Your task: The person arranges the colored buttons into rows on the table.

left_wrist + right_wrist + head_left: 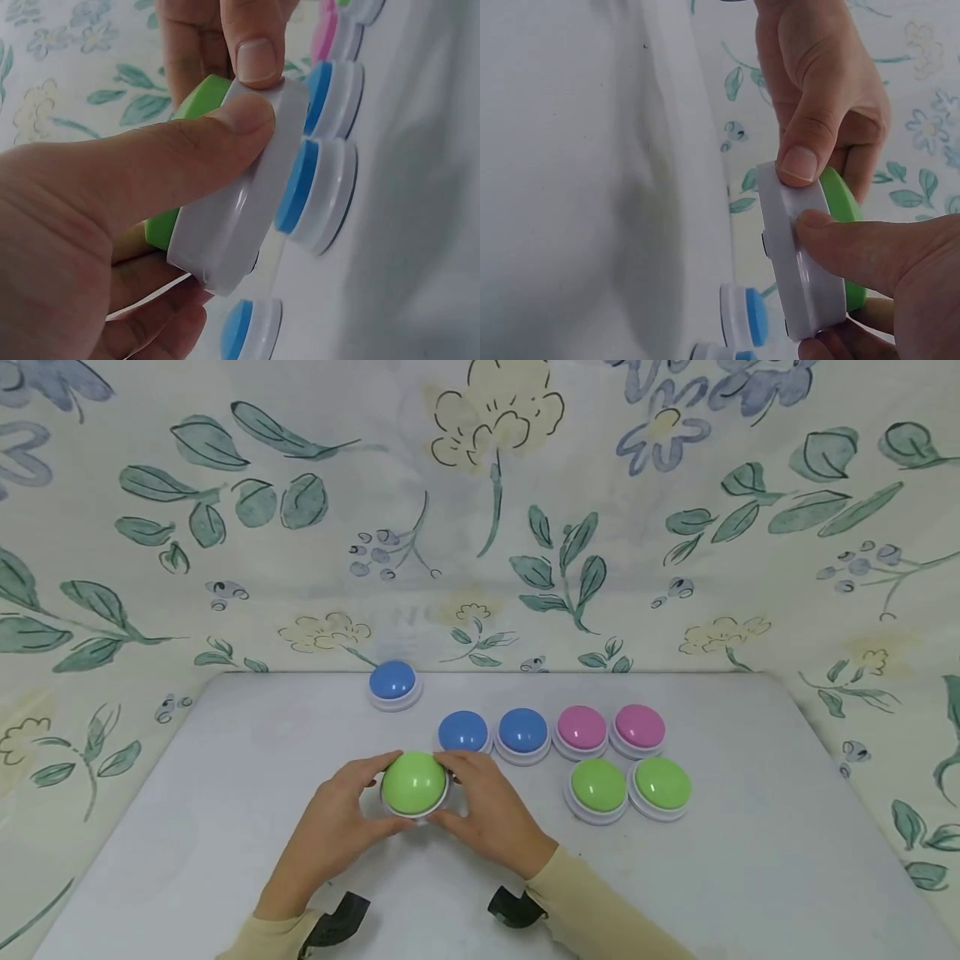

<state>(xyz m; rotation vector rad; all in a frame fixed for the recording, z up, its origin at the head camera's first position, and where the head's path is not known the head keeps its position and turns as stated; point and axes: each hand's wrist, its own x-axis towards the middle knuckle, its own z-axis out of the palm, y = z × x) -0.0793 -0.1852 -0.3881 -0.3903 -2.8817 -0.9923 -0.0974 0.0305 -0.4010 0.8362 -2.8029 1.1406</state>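
A push button with a green dome point(414, 783) and a white base point(225, 225) is held between both hands above the table. My left hand point(337, 814) grips its left side, thumb on the base's rim and fingers round the far edge. From the other side my right hand point(491, 810) grips the same button, its thumb point(840, 240) pressed to the white rim. Just behind the hands stands a blue button point(462, 731), partly covered by the right hand. Another blue button point(522, 731) sits to its right.
A third blue button point(392, 681) stands at the table's back edge. To the right are two pink buttons point(582, 727) in the row, with two green buttons point(598, 786) in front of them. Flowered cloth point(405, 527) rises behind the white table point(750, 827).
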